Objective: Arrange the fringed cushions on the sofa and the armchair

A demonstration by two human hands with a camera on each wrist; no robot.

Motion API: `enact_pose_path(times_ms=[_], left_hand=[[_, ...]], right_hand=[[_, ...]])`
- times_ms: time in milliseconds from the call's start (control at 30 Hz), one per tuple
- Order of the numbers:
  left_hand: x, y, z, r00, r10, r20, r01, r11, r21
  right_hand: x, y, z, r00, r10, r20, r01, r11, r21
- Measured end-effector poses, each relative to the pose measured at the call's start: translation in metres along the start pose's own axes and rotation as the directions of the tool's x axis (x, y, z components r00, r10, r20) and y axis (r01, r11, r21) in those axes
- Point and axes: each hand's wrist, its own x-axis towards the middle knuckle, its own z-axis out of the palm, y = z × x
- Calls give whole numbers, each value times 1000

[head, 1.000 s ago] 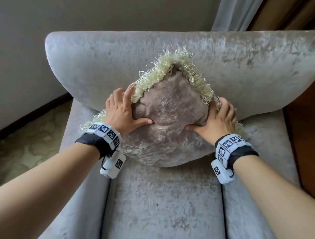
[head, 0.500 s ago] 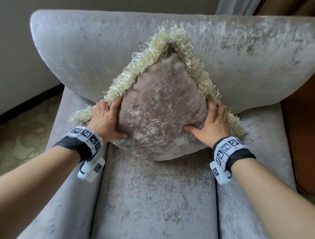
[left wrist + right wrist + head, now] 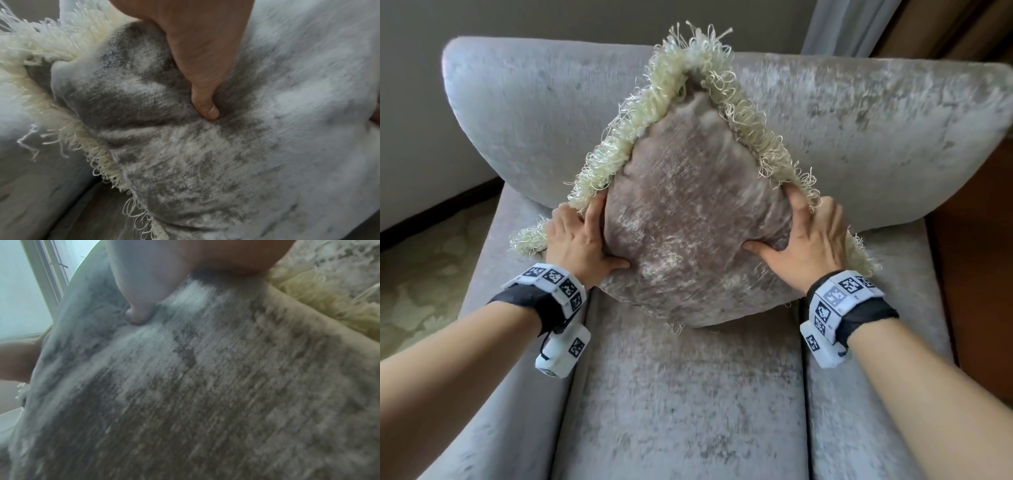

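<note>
A taupe velvet fringed cushion (image 3: 695, 212) with cream fringe stands on one corner on the grey armchair's seat (image 3: 681, 394). It leans against the backrest (image 3: 534, 113), and its top corner pokes above the backrest's upper edge. My left hand (image 3: 592, 240) grips its left side, thumb (image 3: 205, 100) dug into the front face (image 3: 185, 162) and fingers behind the fringe. My right hand (image 3: 801, 236) grips the right side the same way, with its thumb (image 3: 139, 308) pressed into the velvet (image 3: 205, 386).
Padded armrests flank the seat on both sides. A patterned carpet (image 3: 421, 274) lies to the left of the chair, and a brown wooden surface (image 3: 976, 240) is close on the right. A pale curtain (image 3: 835, 24) hangs behind the backrest.
The cushion has been lifted from a slumped lean to stand tall on its corner. Both hands stayed on its sides and squeezed it inward.
</note>
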Motion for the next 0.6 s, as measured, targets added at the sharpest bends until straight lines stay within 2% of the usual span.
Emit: enact_pose_path(times_ms=[133, 333, 467, 600], left_hand=[[6, 0, 17, 999, -30, 45, 27, 996, 81], [9, -2, 18, 991, -62, 121, 36, 978, 204], [-7, 0, -2, 983, -70, 169, 31, 974, 226], [-28, 12, -38, 981, -96, 171, 61, 978, 200]], right_hand=[[5, 3, 15, 1000, 14, 2, -14, 995, -102], [2, -2, 23, 999, 38, 6, -36, 991, -131], [-3, -7, 4, 993, 69, 92, -56, 988, -144], [-5, -16, -34, 990, 45, 131, -30, 993, -115]])
